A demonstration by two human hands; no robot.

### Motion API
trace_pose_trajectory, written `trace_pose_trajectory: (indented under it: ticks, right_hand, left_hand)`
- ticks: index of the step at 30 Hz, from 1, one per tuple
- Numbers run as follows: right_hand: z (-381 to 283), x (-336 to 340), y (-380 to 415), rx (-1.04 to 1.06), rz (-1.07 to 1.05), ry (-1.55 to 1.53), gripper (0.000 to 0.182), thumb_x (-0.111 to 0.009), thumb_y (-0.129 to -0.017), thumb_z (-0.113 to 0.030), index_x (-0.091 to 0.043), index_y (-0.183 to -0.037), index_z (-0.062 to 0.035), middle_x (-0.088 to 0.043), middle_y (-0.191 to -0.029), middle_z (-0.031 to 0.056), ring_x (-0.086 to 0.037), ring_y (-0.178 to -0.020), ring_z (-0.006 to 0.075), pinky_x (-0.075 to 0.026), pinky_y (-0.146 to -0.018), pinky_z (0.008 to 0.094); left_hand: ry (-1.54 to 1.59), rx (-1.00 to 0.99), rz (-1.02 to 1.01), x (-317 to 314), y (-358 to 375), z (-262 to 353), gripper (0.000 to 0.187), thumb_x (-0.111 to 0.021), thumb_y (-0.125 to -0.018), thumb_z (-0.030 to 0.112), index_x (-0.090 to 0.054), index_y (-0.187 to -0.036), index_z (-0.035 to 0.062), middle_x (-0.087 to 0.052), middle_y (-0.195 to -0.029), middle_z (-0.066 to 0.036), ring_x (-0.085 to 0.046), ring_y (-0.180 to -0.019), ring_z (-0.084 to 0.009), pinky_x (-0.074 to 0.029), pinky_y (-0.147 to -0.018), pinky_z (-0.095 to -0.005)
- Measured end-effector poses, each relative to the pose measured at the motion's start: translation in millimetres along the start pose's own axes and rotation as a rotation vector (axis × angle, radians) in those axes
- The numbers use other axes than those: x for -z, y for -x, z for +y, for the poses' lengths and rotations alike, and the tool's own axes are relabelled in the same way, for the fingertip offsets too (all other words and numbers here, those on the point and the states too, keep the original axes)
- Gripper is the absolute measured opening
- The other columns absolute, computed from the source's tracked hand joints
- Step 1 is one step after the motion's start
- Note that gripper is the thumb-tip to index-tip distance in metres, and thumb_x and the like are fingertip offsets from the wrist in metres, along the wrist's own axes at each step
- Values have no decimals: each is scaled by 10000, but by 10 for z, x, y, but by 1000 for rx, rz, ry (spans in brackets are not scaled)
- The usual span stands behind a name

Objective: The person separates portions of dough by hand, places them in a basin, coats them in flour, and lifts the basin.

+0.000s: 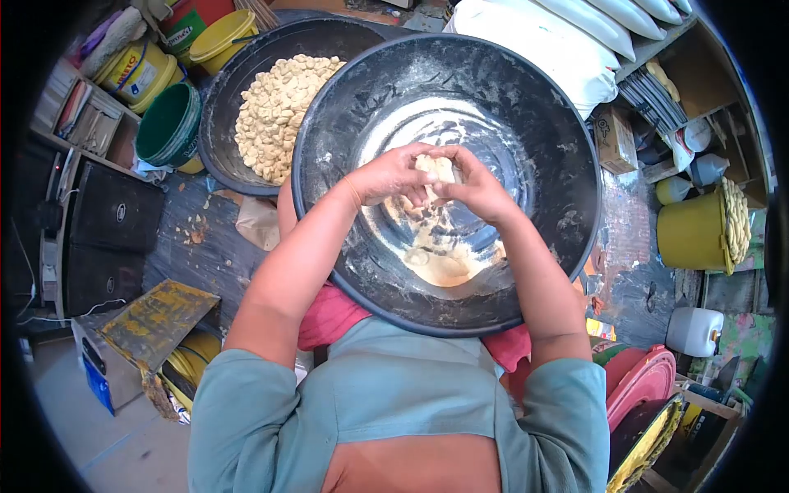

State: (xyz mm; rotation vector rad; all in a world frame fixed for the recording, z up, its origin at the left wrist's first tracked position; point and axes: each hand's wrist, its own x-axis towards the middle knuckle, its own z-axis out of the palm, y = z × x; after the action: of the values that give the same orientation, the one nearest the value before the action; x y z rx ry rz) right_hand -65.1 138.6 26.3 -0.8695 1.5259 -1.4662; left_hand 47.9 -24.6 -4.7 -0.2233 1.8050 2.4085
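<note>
Over the large black basin [551,107], my left hand [390,175] and my right hand [477,185] meet around a pale, lumpy piece of dough [436,168]. The fingers of both hands are curled against it. Below them, pale flour [448,267] lies on the basin's bottom, thickest toward the near side, with swirled streaks farther back. The basin rests at my lap. Behind its left edge stands a second black basin [215,123], which holds a heap of small pale dough pieces [275,115].
Green buckets [168,123] and yellow buckets stand at the upper left. White sacks [534,49] lie at the upper right. A yellow bucket [690,238] of pale pieces and a white jerrycan [694,331] are at the right. A stained board [160,322] leans at the lower left.
</note>
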Motion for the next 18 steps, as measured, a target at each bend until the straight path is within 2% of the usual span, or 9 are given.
trace_pose_trajectory:
  ticks: [1,4,5,8,9,11,13,15,18]
  right_hand:
    - [28,17,15,-7,49,33,252,-648,-853,-189,-586,-1065,-66,-611,-874,50,-575,-774,96,-476,-595,258]
    - [198,270,-56,-159,55,36,199,-629,-864,-179,-597,-1033,-79,-610,-827,20,-546,-694,65,-428,-552,228]
    - [303,341,-98,-118,65,90,161,-617,-876,-193,-605,-999,-91,-605,-791,7,-529,-653,63,-402,-537,216]
    - [250,382,-71,-52,93,12,142,-626,-865,-190,-603,-967,-93,-604,-801,8,-533,-682,64,-413,-575,219]
    - [236,411,-72,-36,127,-31,155,-635,-840,-171,-596,-961,-84,-601,-802,13,-560,-730,111,-452,-661,267]
    - [292,513,-97,119,36,184,170,-644,-815,-147,-593,-962,-78,-613,-824,37,-585,-780,153,-464,-732,300]
    - [240,555,-24,11,-71,226,304,-721,-741,-200,-602,-979,-53,-649,-879,106,-631,-852,245,-482,-814,349]
    - [188,532,9,-340,-289,716,439,-741,-732,-285,-592,-1072,-50,-645,-919,124,-630,-841,224,-495,-754,330]
    - [737,319,143,-721,-772,1083,696,-780,-674,-383,-543,-1243,-60,-645,-879,137,-624,-740,203,-506,-651,323]
  left_hand:
    - [39,24,72,-24,11,38,396,-629,-876,132,-512,-1237,19,-601,-883,-66,-601,-652,-130,-557,-607,-290]
    - [-9,65,200,43,40,19,260,-623,-879,138,-581,-1107,21,-587,-785,-38,-574,-639,-101,-490,-532,-253]
    - [-32,77,235,35,50,44,145,-623,-864,125,-599,-976,37,-575,-738,-19,-550,-618,-81,-427,-497,-225]
    - [-102,57,326,182,0,-65,113,-629,-846,143,-610,-914,54,-542,-699,3,-528,-559,-77,-429,-483,-211]
    - [-75,13,328,224,-2,-84,105,-615,-858,162,-595,-874,60,-553,-708,0,-527,-564,-66,-424,-506,-210]
    - [-152,33,311,289,-21,-101,125,-620,-812,140,-593,-891,48,-614,-785,-39,-578,-660,-114,-471,-602,-250]
    - [-458,-73,300,309,-47,-211,168,-622,-787,136,-601,-926,45,-654,-848,-78,-615,-731,-164,-498,-677,-283]
    - [-992,-309,282,292,-73,-373,218,-623,-784,149,-620,-978,49,-674,-898,-118,-639,-777,-216,-504,-733,-308]
    - [-986,160,59,190,-129,-411,265,-637,-789,182,-639,-1033,79,-673,-916,-144,-647,-850,-269,-500,-772,-340]
